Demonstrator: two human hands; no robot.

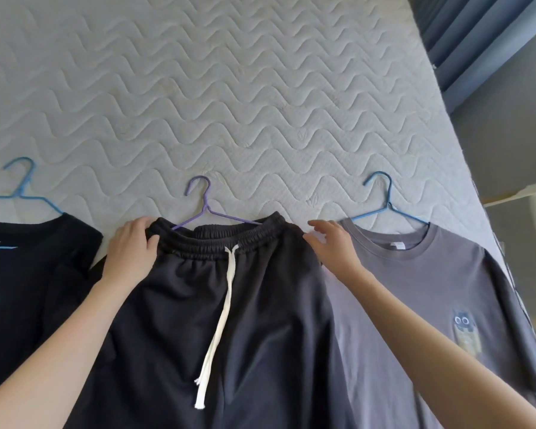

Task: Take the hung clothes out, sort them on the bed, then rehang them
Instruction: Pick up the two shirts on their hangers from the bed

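Head view looks down on a quilted white mattress [260, 88] where three garments lie side by side, each on its own hanger. In the middle are dark shorts [229, 305] with an elastic waistband and a white drawstring [220, 320] trailing down the front; a purple hanger [203, 202] pokes out of the waistband, its hook resting on the mattress. The left hand [130, 249] reaches in from the lower left with the forearm bare and angled up toward the waistband; its fingers curl over the left corner of the waistband and the thumb presses against the fabric, so it is gripping the shorts there. The right hand [331, 246] comes in from the lower right on a long, outstretched bare forearm; its fingers are spread and loosely extended, the palm facing down at the right corner of the waistband, where shorts and the neighbouring shirt meet. It looks slightly blurred, and whether it touches the cloth or hovers just above it cannot be told; it is holding nothing. To the right lies a grey T-shirt [430, 289] with a small owl print on the chest, on a blue hanger [384, 199]. To the left lies a black T-shirt [22, 289] with white lettering, partly cut off by the frame edge, on a light blue hanger [22, 187].
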